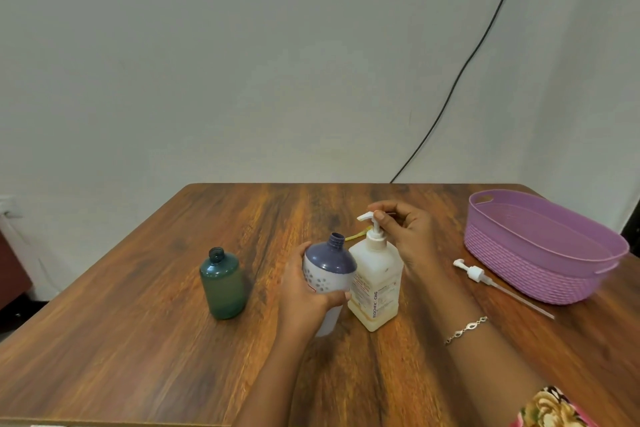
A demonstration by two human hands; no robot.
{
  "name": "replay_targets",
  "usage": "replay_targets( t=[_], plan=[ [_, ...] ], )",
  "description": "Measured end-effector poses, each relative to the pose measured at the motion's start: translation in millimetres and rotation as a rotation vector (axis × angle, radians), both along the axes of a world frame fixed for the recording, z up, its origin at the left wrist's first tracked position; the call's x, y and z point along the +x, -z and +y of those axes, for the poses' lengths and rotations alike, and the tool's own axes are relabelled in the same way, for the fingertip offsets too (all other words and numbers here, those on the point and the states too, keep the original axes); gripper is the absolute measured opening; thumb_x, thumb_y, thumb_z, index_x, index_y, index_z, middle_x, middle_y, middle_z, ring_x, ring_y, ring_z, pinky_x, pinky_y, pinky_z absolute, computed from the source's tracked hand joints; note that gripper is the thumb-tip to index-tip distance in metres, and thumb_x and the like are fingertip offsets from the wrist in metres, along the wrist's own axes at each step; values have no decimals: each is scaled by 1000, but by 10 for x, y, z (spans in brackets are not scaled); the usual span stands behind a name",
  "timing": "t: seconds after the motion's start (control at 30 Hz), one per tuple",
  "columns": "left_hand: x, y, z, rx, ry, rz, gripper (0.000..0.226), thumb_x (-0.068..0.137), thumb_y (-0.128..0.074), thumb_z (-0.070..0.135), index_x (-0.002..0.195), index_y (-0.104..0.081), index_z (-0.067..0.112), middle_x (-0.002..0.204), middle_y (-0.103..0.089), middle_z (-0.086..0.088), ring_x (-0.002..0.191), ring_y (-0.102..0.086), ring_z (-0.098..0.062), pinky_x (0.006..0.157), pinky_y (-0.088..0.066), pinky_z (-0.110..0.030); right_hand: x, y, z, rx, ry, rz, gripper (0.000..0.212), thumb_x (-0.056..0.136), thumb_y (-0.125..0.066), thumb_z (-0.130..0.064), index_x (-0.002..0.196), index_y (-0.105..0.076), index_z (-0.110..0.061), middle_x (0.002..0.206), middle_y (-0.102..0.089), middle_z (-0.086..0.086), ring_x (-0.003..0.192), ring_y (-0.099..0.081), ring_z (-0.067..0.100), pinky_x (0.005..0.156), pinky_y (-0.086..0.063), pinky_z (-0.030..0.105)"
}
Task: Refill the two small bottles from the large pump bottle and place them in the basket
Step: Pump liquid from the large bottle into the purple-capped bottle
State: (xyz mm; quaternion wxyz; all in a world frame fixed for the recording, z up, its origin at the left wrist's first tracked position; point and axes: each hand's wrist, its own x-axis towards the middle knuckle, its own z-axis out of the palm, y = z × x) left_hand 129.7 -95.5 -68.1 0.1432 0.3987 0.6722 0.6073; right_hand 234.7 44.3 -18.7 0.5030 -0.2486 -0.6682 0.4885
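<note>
The large pump bottle (375, 284) stands upright on the wooden table (138, 340), its label reading BIOCHEK CHG. The right hand (407, 230), a chain bracelet (465, 329) at its wrist, curls its fingers and thumb round the pump head (367, 218) on top of it. Touching the pump bottle's left side is the purple-and-white small bottle (329, 270) - uncapped, tilted, its open neck just below the nozzle - gripped round its body by the left hand (304, 295). Well to the left of the pump bottle the green small bottle (223, 284) stands upright with its cap off. To the pump bottle's right a loose white pump with its dip tube (485, 276) lies flat on the table, and beyond that sits the lilac basket (519, 263).
</note>
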Motion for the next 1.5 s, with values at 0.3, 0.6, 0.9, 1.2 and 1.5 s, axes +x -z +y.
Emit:
replay_targets(
  t=[0.3, 0.6, 0.9, 1.2, 1.5],
  plan=[
    [22, -95, 135, -98, 38, 32, 89, 54, -87, 12, 131, -43, 20, 123, -51, 0, 105, -52, -17, 74, -46, -25, 188, -228, -20, 402, 97, -264, 19, 80, -61, 4, 90, -72, -7, 91, -60, -9, 81, -57, 1, 70, -45, 7],
    [-5, -266, 192, -174, 37, 40, 74, 59, -85, 15, 116, -40, 26, 102, -50, 9, 83, -50, -3, 59, -37, -18, 214, -415, -69, 645, 142, -523, 25, 80, -52, 6, 92, -71, -4, 95, -68, 5, 81, -55, 12, 71, -46, 21],
    [-49, -392, 161, -217, 61, 108, 71, 61, -82, 12, 121, -46, 24, 100, -50, 9, 83, -49, -5, 59, -37, -20, 190, -432, -61, 590, 151, -583, 20, 83, -55, -1, 93, -71, -6, 96, -68, 5, 79, -50, 6, 65, -36, 6],
    [-54, -439, 186, -266, 77, 139, 70, 62, -81, 14, 122, -46, 22, 108, -53, 0, 89, -51, -12, 62, -38, -22, 186, -372, -217, 601, 244, -535, 20, 82, -52, 4, 87, -70, -2, 88, -67, 11, 77, -53, 16, 66, -42, 23],
    [-21, -505, 148, -273, 94, 111, 69, 63, -81, 11, 124, -48, 18, 113, -55, -4, 96, -53, -19, 65, -42, -25, 174, -422, -143, 549, 182, -530, 19, 81, -53, 6, 83, -71, 1, 78, -65, 7, 58, -44, 5, 61, -36, 0]
  ],
)
